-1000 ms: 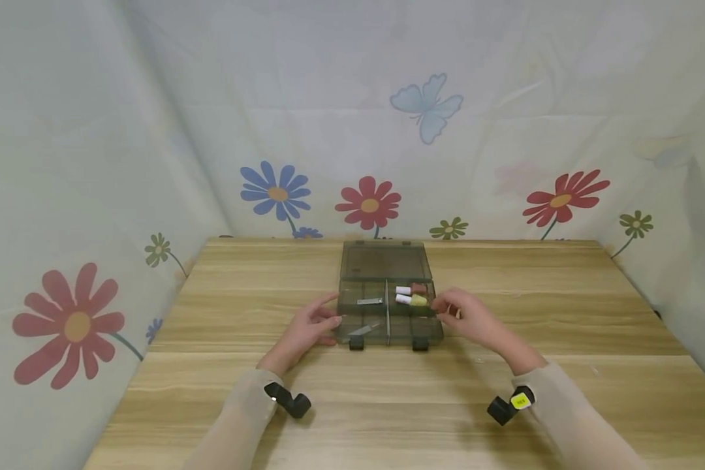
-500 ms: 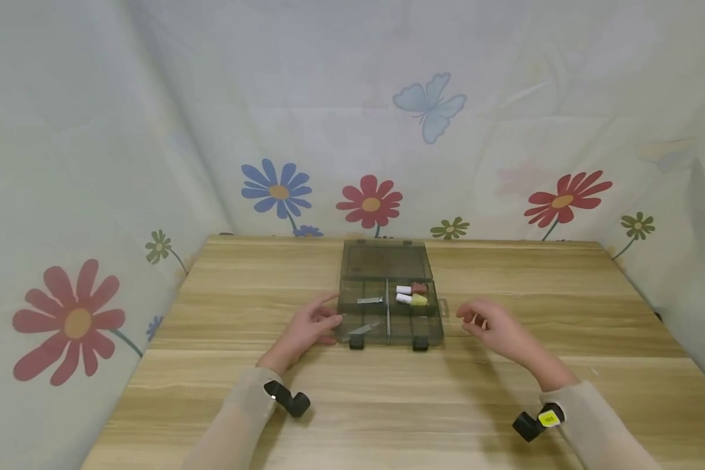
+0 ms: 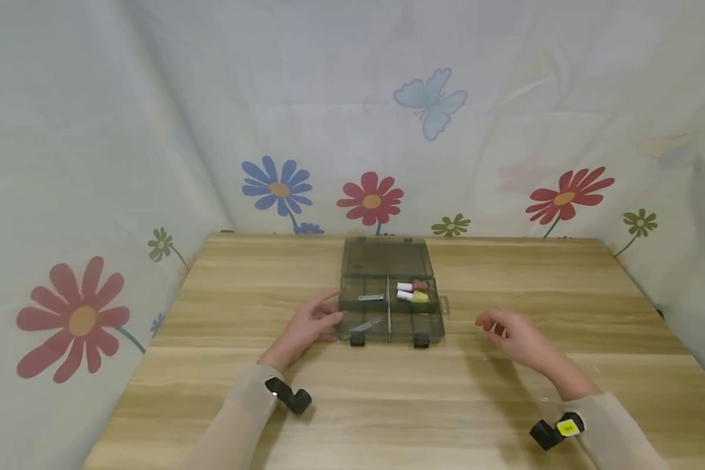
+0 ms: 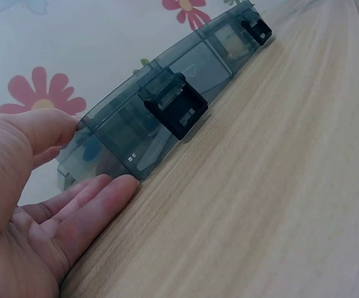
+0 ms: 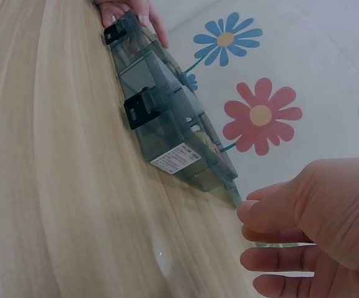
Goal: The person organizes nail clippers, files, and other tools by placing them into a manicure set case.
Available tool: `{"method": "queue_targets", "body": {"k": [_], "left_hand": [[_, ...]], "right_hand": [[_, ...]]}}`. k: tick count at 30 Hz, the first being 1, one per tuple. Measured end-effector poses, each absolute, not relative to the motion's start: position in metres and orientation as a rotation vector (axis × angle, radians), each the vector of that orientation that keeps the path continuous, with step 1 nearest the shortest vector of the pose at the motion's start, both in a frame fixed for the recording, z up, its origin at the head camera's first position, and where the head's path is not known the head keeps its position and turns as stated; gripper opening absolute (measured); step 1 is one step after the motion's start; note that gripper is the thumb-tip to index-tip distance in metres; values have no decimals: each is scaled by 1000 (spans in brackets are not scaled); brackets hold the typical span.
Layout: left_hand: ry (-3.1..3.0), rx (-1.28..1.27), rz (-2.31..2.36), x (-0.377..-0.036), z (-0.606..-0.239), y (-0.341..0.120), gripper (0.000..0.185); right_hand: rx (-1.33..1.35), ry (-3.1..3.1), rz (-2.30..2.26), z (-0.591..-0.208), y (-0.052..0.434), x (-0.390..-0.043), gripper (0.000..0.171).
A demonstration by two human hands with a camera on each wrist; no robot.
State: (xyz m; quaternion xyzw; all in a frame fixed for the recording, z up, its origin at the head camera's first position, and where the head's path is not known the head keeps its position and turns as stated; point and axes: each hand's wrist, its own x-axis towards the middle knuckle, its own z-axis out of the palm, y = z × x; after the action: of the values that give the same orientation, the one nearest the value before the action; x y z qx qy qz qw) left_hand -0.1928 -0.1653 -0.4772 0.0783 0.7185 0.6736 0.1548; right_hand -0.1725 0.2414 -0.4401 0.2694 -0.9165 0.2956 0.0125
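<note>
A smoky transparent compartment box (image 3: 390, 326) lies open mid-table, its lid (image 3: 386, 258) flat behind it. Two small bottles, one brown-red (image 3: 418, 285) and one yellow (image 3: 417, 297), lie in its right rear cell; a metal nail clipper (image 3: 371, 297) and another metal piece (image 3: 365, 325) lie in the left cells. My left hand (image 3: 311, 325) rests with straight fingers against the box's left end (image 4: 98, 146). My right hand (image 3: 514, 334) hovers right of the box, apart from it, fingers loosely curled and holding nothing (image 5: 303, 236). Two black latches (image 5: 143, 107) sit on the box front.
The wooden table (image 3: 505, 274) is bounded by flower-printed cloth walls on the left, back and right. Its front edge lies near my forearms. A small clear tab (image 3: 444, 305) sticks out from the box's right side.
My right hand has drawn away from the box's right edge, moving right and toward me. The left hand and the box have stayed put.
</note>
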Motion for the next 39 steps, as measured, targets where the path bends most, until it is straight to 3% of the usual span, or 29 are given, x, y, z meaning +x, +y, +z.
{"method": "queue_targets", "body": {"k": [11,19,24,39], "left_hand": [[2112,180,1956,-203,-500,-166,59],[2069,208,1930,-197,-485,-166,60],[2062,224,1926,-195,-478,-165,60],[2126,197,1943,-204,-499,-166,59]], "right_hand": [[863,-2950,892,-460,248,-167,12],[797,-3003,928,-469,247,-163,8],[790,-2977,921,-472,247,-164,9],[807,-2965,887,-471,246,-170,15]]}}
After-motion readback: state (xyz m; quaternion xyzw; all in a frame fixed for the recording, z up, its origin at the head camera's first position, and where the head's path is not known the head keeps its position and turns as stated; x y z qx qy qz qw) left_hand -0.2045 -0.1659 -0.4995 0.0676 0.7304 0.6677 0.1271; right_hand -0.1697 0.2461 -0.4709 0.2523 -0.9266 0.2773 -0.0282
